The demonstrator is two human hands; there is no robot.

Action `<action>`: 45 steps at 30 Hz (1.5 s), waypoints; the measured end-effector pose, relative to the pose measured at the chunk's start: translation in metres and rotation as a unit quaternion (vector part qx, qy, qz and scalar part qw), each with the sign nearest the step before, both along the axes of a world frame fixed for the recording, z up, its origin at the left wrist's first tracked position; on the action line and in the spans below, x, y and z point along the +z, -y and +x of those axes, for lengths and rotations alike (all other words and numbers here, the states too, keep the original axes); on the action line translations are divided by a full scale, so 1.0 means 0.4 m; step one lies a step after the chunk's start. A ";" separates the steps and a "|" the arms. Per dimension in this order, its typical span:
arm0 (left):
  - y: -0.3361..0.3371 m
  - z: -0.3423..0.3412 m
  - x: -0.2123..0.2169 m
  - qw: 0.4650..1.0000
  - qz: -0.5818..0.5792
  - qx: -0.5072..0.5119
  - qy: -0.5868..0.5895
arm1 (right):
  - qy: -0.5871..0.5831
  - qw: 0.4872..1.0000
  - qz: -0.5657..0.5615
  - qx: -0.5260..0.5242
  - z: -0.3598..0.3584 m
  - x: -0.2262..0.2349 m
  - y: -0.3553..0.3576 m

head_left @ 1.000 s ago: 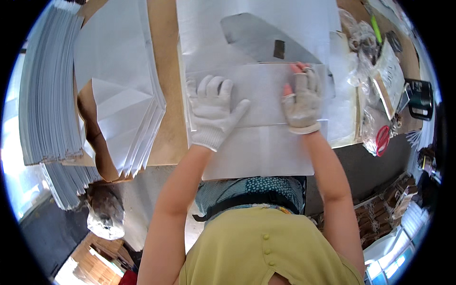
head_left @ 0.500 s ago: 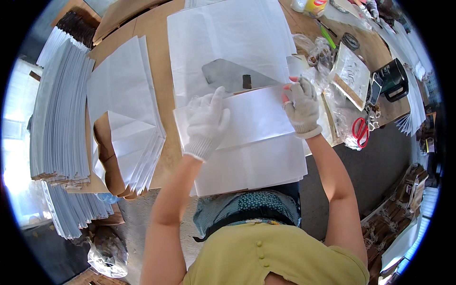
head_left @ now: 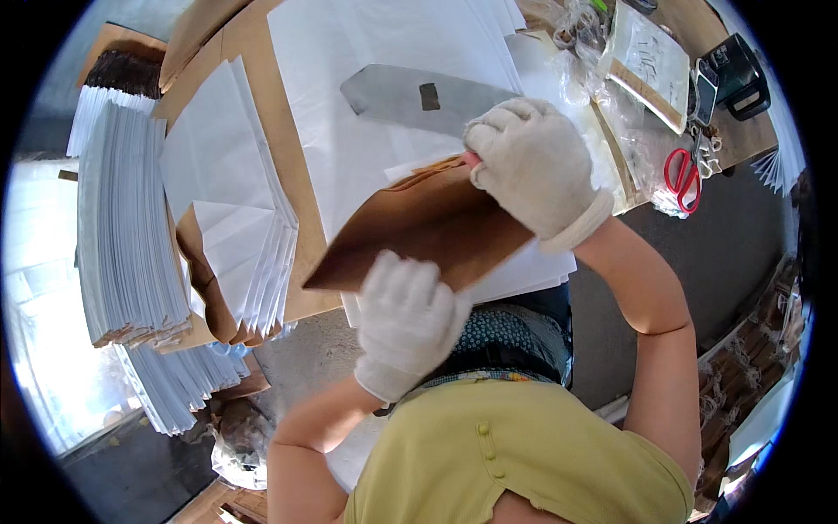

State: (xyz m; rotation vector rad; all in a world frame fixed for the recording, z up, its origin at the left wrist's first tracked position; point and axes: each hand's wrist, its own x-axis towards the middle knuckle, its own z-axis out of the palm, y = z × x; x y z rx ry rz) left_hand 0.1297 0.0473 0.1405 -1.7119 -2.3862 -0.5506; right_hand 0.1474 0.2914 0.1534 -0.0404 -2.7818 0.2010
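A paper bag (head_left: 410,227), its brown layer facing up, is tilted above the white paper stack (head_left: 332,131). My right hand (head_left: 537,170), in a white knit glove, is closed on its far right edge, where several brown layers show. My left hand (head_left: 410,319), gloved the same way, has its fingers curled over the near edge; its fingertips are slightly blurred. Beyond the bag, a grey flat plate (head_left: 393,94) with pointed ends and a small dark patch lies on the white sheets.
To the left are white paper bags (head_left: 231,157) with a brown fold opened, and a tall stack of folded paper (head_left: 131,218). Red-handled scissors (head_left: 683,182), a black mug (head_left: 740,77), a phone (head_left: 705,92) and clear plastic bags (head_left: 628,140) crowd the table's right side.
The flat white piece under my hands is lifted and tilted, so its brown side now shows. My right hand has closed on its edge; my left hand has moved nearer to me.
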 end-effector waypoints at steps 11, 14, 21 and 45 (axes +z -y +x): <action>-0.206 -0.125 -0.140 0.933 -0.354 -0.023 0.051 | 0.021 0.936 -0.349 -0.041 0.070 -0.114 -0.169; -0.331 -0.121 -0.156 0.953 -0.289 -0.089 -0.002 | 0.143 0.983 -0.101 -0.056 0.132 -0.248 -0.204; -0.313 -0.171 -0.473 0.936 -0.196 -0.064 0.285 | 0.181 0.941 -0.130 -0.254 0.226 -0.286 -0.169; -0.312 -0.457 -0.168 0.738 -0.242 0.050 0.628 | 0.055 0.975 -0.189 -0.107 0.224 -0.371 0.007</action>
